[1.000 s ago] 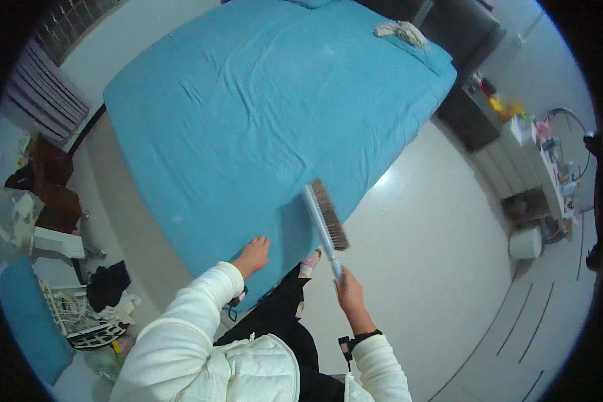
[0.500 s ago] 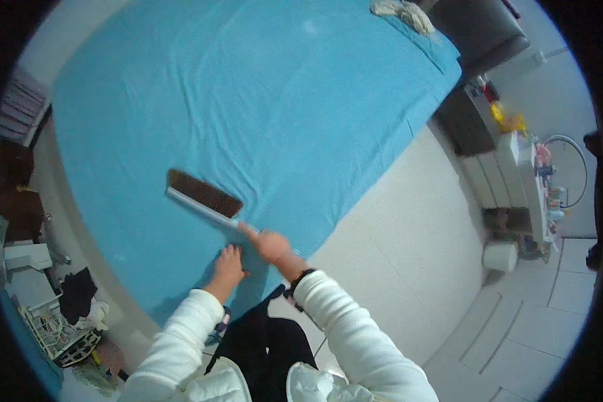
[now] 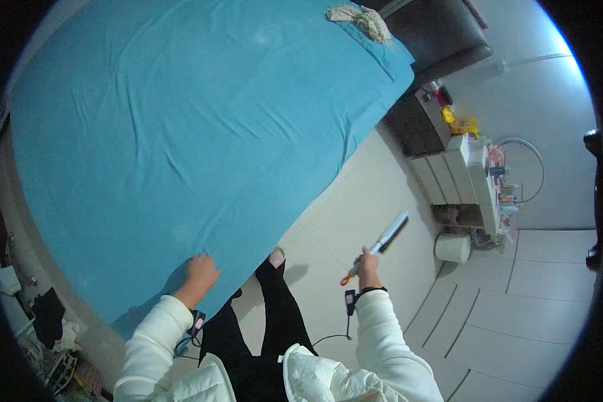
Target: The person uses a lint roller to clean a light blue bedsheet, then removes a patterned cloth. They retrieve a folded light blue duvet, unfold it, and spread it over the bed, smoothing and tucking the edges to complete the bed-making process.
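Note:
My right hand (image 3: 367, 266) is wrapped round the handle of a bed brush (image 3: 390, 231), held over the floor right of the bed. The brush's pale back faces left and its dark bristles right; an orange loop hangs from the handle end. At the near edge of the bed, my left hand (image 3: 203, 271) rests against the blue bed sheet (image 3: 181, 134) with its fingers curled. Whether a fold of sheet is in them is hidden. The sheet covers the mattress, with long creases across it.
A crumpled patterned cloth (image 3: 362, 21) lies at the bed's far right corner. Along the right wall stand a white dresser (image 3: 449, 177) with a round mirror (image 3: 532, 167), and a white bin (image 3: 453, 247). Clutter, including a black cloth (image 3: 48, 315), sits at the left.
My right hand has lifted the brush off the sheet and swung it right, over the floor. My left hand's fingers have gone from spread to curled. The view has shifted right.

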The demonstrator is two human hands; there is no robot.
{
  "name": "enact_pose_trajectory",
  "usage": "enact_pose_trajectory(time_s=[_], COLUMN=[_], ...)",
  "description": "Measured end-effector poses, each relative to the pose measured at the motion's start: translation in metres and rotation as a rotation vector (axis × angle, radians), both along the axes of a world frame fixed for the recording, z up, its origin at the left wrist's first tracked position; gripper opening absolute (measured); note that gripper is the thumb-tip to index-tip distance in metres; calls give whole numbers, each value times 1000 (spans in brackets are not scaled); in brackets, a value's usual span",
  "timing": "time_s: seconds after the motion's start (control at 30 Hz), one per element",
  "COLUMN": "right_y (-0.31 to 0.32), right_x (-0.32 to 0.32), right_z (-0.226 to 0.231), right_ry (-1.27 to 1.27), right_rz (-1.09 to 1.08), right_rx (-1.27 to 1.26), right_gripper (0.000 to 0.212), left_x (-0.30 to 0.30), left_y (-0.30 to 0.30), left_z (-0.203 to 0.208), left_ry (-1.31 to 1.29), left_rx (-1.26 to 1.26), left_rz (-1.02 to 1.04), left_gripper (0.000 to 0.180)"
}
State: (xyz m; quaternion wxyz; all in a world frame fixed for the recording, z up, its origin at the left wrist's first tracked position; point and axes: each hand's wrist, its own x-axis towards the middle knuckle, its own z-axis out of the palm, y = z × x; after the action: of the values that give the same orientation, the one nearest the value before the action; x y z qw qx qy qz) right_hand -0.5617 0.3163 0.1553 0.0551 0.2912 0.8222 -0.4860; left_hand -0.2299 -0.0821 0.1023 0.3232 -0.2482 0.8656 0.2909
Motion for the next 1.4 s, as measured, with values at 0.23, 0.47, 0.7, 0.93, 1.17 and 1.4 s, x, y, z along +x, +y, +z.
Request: enact_pose_trajectory(time_s=[0.23, 0.47, 0.7, 0.93, 1.17, 1.4], right_y=[-109, -192, -257, -267, -235, -188], right_x=[-84, -217, -344, -364, -407, -413], right_z=[-48, -89, -98, -116, -114, -153], right_ry=[-84, 110, 89, 54, 54, 133], right_rz=[-64, 250, 358, 523, 505, 506], right_rx=[-643, -547, 242, 382, 161, 142], right_gripper=[16, 23, 55, 44, 32, 24], left_x=[-132, -269, -373, -362, -380, -364], left_y=[31, 62, 86, 98, 78, 99], left_z=[36, 30, -19, -42, -24, -34], left_ry=[366, 320, -22, 87, -21, 7], left_rx=[-21, -69, -291, -249, -8, 34], left_rz=[-140, -61, -119, -91, -100, -88], left_gripper=[44, 59, 33, 12, 8, 21])
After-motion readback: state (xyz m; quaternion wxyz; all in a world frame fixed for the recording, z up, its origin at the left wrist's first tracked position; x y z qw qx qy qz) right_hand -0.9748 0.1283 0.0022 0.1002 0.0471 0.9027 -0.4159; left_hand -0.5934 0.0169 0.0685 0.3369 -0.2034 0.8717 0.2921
